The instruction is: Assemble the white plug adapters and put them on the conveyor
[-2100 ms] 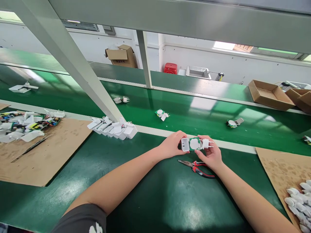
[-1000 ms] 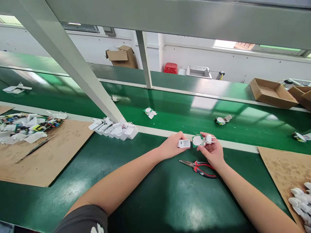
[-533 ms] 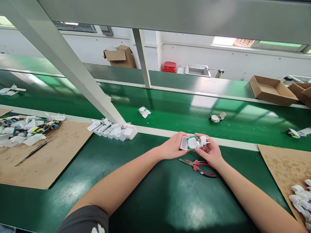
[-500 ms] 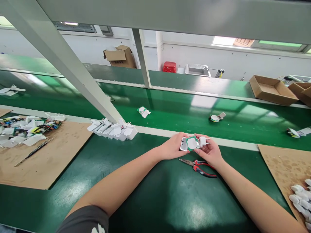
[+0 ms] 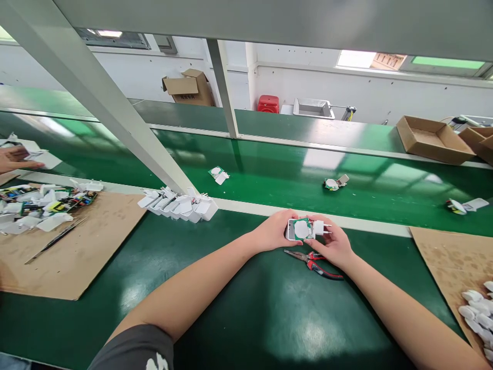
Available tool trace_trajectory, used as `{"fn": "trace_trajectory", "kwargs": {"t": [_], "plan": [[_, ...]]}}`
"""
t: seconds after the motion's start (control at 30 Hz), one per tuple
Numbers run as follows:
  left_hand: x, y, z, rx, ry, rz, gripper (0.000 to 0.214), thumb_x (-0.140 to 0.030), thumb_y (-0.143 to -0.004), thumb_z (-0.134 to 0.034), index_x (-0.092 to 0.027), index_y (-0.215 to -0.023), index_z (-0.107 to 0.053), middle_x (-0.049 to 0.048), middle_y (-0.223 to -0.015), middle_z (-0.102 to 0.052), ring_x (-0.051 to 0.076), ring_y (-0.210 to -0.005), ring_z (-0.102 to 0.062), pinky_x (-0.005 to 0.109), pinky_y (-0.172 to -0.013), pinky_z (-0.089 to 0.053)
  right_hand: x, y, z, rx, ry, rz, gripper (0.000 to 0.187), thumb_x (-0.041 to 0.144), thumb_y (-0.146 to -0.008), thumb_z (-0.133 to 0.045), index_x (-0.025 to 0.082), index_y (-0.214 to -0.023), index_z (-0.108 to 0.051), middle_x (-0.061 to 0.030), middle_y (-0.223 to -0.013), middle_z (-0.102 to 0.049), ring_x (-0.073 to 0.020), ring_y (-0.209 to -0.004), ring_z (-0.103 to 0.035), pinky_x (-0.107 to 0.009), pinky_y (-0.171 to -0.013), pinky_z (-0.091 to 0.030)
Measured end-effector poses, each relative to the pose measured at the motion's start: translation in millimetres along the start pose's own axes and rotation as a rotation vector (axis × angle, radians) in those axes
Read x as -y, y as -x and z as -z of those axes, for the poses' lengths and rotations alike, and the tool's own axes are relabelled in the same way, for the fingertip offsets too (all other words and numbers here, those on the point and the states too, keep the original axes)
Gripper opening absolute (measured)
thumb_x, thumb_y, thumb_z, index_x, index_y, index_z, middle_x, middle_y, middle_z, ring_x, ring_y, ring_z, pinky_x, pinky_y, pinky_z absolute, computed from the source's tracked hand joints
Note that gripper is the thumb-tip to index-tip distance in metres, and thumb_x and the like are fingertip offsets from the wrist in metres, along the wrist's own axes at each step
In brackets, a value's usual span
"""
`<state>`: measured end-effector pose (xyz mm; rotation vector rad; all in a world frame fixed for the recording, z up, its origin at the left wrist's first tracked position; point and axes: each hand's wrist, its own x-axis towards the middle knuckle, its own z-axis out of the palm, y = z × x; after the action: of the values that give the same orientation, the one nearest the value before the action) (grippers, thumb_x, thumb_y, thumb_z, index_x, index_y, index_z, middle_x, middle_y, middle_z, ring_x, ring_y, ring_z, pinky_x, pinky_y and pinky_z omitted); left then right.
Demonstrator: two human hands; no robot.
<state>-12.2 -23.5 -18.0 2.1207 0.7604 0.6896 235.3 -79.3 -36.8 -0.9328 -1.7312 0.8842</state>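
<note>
- The left hand (image 5: 274, 230) is closed, gripping the white shell of a charger (image 5: 302, 229).
- The right hand (image 5: 334, 244) is closed on its plug end.
- A green board (image 5: 301, 221) shows in the charger, held up near the far edge of the bench (image 5: 250, 308).
- Red pliers (image 5: 314, 264) lie just below the hands.
- White cases (image 5: 177, 205) sit in a row to the left.
- Another person's hand (image 5: 15, 158) shows at the far left.

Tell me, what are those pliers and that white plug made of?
The pliers look like steel, with a dull grey metal shine. Their handles are red and black, probably plastic or rubber. The white plug casing looks like smooth plastic with a soft sheen. Its pins look metal, though they're small here.
</note>
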Motion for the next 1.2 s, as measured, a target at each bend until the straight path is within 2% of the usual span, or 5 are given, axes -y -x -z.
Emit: {"fn": "trace_trajectory", "kwargs": {"t": [0.23, 0.47, 0.7, 0.97, 1.2], "plan": [[-1, 1, -3.4, -0.017, -0.038, 0.048, 0.060, -0.048, -0.072, -0.095, -0.024, -0.111, -0.056, 0.0051, -0.108, -0.072, 0.028, -0.097, -0.070, 0.037, -0.082, -0.052, 5, 0, 1, 0.110, 0.162, 0.138, 0.058, 0.029, -0.096, -0.081, 0.035, -0.150, -0.060, -0.0102, -0.138, -0.075, -0.0298, -0.124, -0.075, -0.042, -0.097, -0.069], [1, 0, -5.7, -0.019, -0.083, 0.013, 0.056, -0.035, -0.073, -0.093, -0.024, -0.114, -0.056, 0.0049, -0.111, -0.072, 0.029, -0.101, -0.071, 0.038, -0.086, -0.053, 6, 0, 1, 0.102, 0.233, 0.182, 0.060, 0.026, -0.098, -0.077, 0.035, -0.154, -0.057, -0.0113, -0.140, -0.073, -0.0306, -0.128, -0.074, -0.045, -0.102, -0.068], [2, -1, -8.5, -0.007, -0.133, -0.012, 0.054, -0.036, -0.074, -0.091, -0.024, -0.112, -0.055, 0.0057, -0.109, -0.072, 0.030, -0.102, -0.071, 0.039, -0.088, -0.053, 14, -5, 0, 0.144, 0.270, 0.317, 0.073, 0.021, -0.098, -0.077, 0.037, -0.164, -0.047, -0.0119, -0.144, -0.072, -0.0311, -0.131, -0.072, -0.049, -0.109, -0.064], [3, 0, -11.1, -0.005, -0.173, -0.021, 0.053, -0.041, -0.077, -0.089, -0.024, -0.112, -0.054, 0.0066, -0.109, -0.072, 0.029, -0.098, -0.070, 0.040, -0.085, -0.053, 14, -2, 1, 0.165, 0.308, 0.304, 0.071, 0.023, -0.100, -0.076, 0.037, -0.164, -0.047, -0.0133, -0.145, -0.071, -0.0322, -0.128, -0.073, -0.050, -0.106, -0.066], [5, 0, -12.1, 0.000, -0.198, -0.029, 0.052, -0.038, -0.076, -0.089, -0.025, -0.111, -0.053, 0.0063, -0.108, -0.071, 0.029, -0.097, -0.069, 0.040, -0.084, -0.053, 14, -2, 0, 0.173, 0.297, 0.322, 0.075, 0.022, -0.100, -0.076, 0.039, -0.166, -0.045, -0.0128, -0.145, -0.071, -0.0322, -0.128, -0.074, -0.049, -0.106, -0.065]]}}
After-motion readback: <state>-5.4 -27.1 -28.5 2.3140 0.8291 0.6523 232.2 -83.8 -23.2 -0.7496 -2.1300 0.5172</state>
